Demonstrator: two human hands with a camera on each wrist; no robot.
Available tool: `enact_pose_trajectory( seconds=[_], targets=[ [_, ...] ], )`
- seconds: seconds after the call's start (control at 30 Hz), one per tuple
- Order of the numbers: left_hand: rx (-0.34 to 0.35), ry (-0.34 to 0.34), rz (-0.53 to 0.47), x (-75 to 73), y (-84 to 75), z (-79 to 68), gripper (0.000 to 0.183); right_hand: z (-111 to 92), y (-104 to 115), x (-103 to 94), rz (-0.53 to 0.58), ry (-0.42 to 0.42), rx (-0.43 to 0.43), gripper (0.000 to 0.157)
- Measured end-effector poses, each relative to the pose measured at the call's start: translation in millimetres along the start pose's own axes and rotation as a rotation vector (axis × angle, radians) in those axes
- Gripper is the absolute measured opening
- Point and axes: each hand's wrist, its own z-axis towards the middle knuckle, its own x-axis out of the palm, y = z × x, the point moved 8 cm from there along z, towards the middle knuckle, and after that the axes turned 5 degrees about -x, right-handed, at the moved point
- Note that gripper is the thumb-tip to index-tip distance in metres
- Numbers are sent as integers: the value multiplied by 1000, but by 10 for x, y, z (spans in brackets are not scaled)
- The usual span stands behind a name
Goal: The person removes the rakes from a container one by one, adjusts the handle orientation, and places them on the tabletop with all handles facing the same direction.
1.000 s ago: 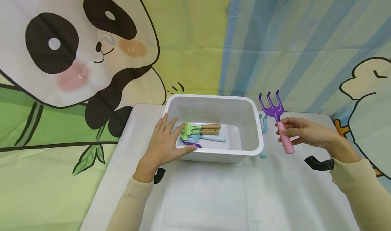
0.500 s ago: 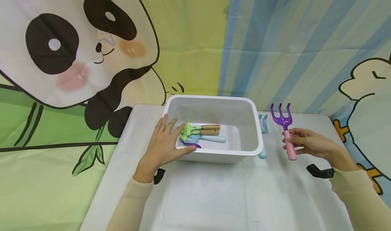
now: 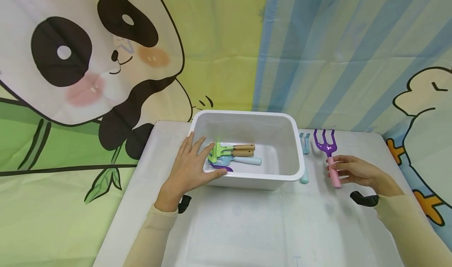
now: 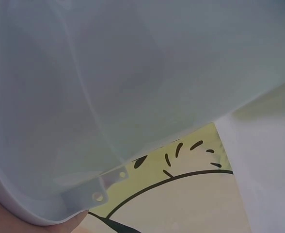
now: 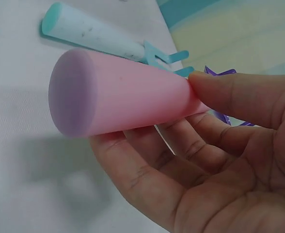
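My right hand [image 3: 356,172] pinches the pink handle of a garden hand fork [image 3: 326,147] with purple tines, low over the table right of a white plastic tub [image 3: 247,183]. In the right wrist view, thumb and fingers hold the pink handle [image 5: 128,97] near its tine end. My left hand [image 3: 190,167] rests with spread fingers on the tub's near left corner, thumb along the front rim. Between tub and held fork lies a light blue hand fork [image 3: 305,176], partly hidden by the rim.
Inside the tub are two green tools with wooden handles [image 3: 244,147], a light blue tool [image 3: 248,161] and a purple piece [image 3: 223,167], partly hidden. Behind the white-covered table [image 3: 240,227] hangs a printed cloth [image 3: 226,43] with a panda.
My right hand has lowered the purple and pink hand fork toward the table and slightly right, beside the light blue one. My left hand and the tub have stayed still.
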Motion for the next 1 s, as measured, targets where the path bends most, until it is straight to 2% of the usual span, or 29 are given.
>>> enact_pose_trajectory(
  seconds=[0.47,1.0],
  targets=[
    [1,-6,-8,-4,2,1,99,202,-139,-41,48,-23,75,60],
    [-9,8,-15,2,7,2,100,297,-195,-70,80,-22,78,55]
  ],
)
